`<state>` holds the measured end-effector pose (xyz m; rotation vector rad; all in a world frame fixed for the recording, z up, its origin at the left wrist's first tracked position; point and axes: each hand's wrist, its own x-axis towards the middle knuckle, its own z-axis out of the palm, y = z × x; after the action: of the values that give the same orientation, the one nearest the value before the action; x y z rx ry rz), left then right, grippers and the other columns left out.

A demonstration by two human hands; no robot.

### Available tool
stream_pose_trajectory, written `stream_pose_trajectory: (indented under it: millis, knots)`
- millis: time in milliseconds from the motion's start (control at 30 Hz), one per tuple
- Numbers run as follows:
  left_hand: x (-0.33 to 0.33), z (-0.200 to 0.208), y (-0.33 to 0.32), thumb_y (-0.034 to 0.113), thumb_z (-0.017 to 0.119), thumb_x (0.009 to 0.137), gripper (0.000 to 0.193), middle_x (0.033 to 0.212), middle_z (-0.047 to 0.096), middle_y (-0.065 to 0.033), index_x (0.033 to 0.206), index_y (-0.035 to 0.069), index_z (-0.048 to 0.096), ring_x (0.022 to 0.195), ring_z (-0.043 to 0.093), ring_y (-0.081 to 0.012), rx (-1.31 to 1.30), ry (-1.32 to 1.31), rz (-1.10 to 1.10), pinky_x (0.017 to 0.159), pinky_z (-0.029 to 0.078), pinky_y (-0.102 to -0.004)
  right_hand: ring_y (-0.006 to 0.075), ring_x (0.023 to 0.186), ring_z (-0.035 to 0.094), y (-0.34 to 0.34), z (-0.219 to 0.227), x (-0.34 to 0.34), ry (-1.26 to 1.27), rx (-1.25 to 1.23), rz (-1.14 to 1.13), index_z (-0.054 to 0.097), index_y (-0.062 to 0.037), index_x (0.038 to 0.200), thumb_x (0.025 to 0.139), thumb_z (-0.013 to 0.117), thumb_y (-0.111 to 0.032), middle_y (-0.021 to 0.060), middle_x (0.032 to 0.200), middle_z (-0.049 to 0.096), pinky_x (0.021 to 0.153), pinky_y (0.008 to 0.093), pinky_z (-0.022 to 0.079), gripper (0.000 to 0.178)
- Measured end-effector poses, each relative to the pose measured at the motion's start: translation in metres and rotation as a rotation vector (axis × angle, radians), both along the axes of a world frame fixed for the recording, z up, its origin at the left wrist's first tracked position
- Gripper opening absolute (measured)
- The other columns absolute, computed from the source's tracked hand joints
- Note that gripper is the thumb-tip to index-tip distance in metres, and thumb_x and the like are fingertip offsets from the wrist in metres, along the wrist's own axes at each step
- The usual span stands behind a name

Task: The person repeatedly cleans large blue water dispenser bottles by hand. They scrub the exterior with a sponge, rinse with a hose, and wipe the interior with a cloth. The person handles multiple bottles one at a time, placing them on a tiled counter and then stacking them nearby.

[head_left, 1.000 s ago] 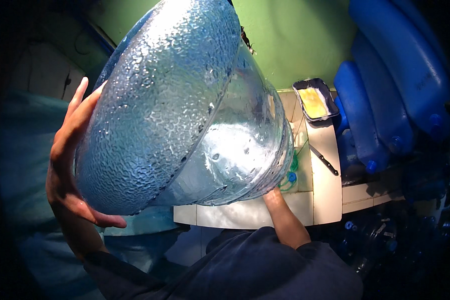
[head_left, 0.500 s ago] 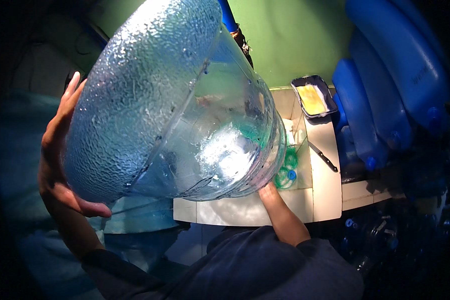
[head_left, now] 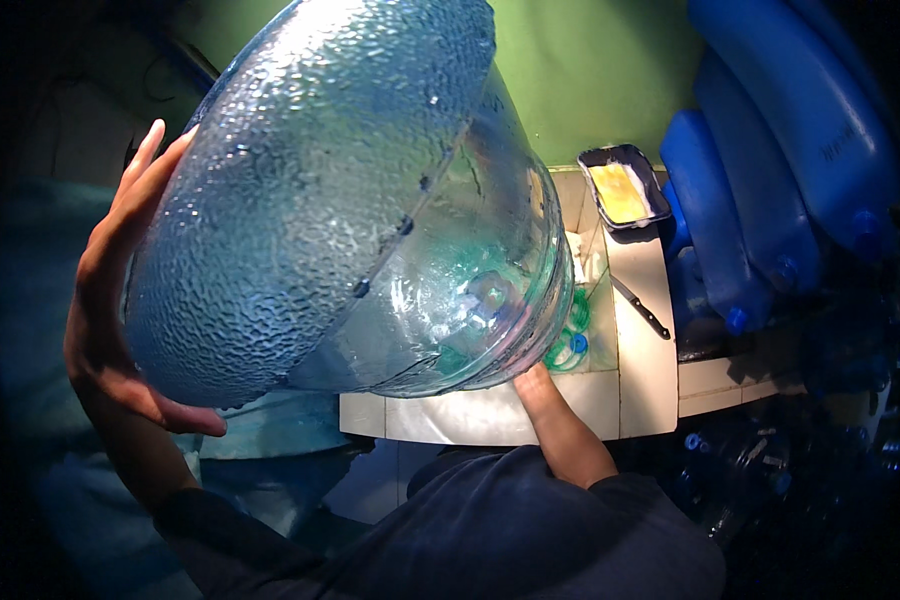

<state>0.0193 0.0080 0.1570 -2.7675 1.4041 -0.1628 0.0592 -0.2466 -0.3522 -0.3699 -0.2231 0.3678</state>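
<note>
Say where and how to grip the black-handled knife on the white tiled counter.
Grip the knife by its black handle, probably best from the near right: it lies with that handle at its near right end, the blade pointing away leftward.

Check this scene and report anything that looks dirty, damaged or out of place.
Dark marks stand out near the base of the large bottle, against otherwise see-through plastic; dirt or scuffs, I can't tell which. The knife lying loose on the tiled counter seems a little careless. No spill is evident.
</note>
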Motion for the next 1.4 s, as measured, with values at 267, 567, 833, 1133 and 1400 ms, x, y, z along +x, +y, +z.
stream_pose_trajectory:
  millis: [267,567,833,1133,1400]
  knots:
    - [-0.012,0.0,-0.049,0.081,0.077,0.049,0.135,0.149,0.043,-0.0264,0.149,0.0,0.036,0.14,0.038,-0.0436,0.078,0.017,0.019,0.116,0.006,-0.0685,0.0264,0.125,0.05,-0.003,0.041,-0.004,0.073,-0.361,-0.046,0.049,-0.0139,0.136,0.097,0.05,-0.045,0.0104,0.135,0.053,0.109,0.0455,0.039,0.05]
    - [-0.036,-0.104,-0.018,0.1,0.042,0.061,0.129,0.144,0.049,-0.0238,0.141,-0.001,0.048,0.138,0.044,-0.0358,-0.558,0.278,0.292,0.12,0.012,-0.0578,0.0261,0.108,0.06,-0.059,0.032,0.002,0.112,-0.023,-0.14,0.059,-0.008,0.117,0.09,0.06,-0.041,0.0099,0.117,0.063,0.1,0.042,0.046,0.042]
    - [0.035,-0.373,-0.008,0.019,0.079,0.082,0.073,0.138,0.054,-0.0233,0.14,-0.008,0.044,0.131,0.05,-0.0307,-1.234,0.336,0.85,0.113,0.037,-0.0402,0.0196,0.082,0.059,-0.195,0.083,0.038,0.139,-0.172,-0.85,0.06,-0.007,0.097,0.083,0.062,-0.028,0.0065,0.088,0.06,0.078,0.0352,0.05,0.025]
    - [0.23,-0.427,-0.148,0.005,0.05,0.083,0.037,0.109,0.068,-0.0144,0.117,-0.003,0.061,0.103,0.064,-0.0261,-1.096,0.539,0.454,0.095,0.048,-0.037,0.0122,0.077,0.064,-0.06,0.061,0.096,-0.308,-0.938,-0.732,0.064,-0.0021,0.097,0.067,0.086,-0.006,0.0034,0.084,0.067,0.075,0.0276,0.053,0.038]
    - [0.236,-0.255,-0.092,0.01,0.046,0.091,0.032,0.093,0.067,0.0013,0.117,0.007,0.063,0.079,0.061,-0.0069,-1.19,0.708,0.407,0.067,0.053,-0.0242,0.0152,0.073,0.063,-0.022,0.031,0.168,-0.284,-1.317,-0.642,0.066,-0.0025,0.09,0.063,0.088,-0.022,0.0059,0.079,0.069,0.07,0.0318,0.053,0.04]
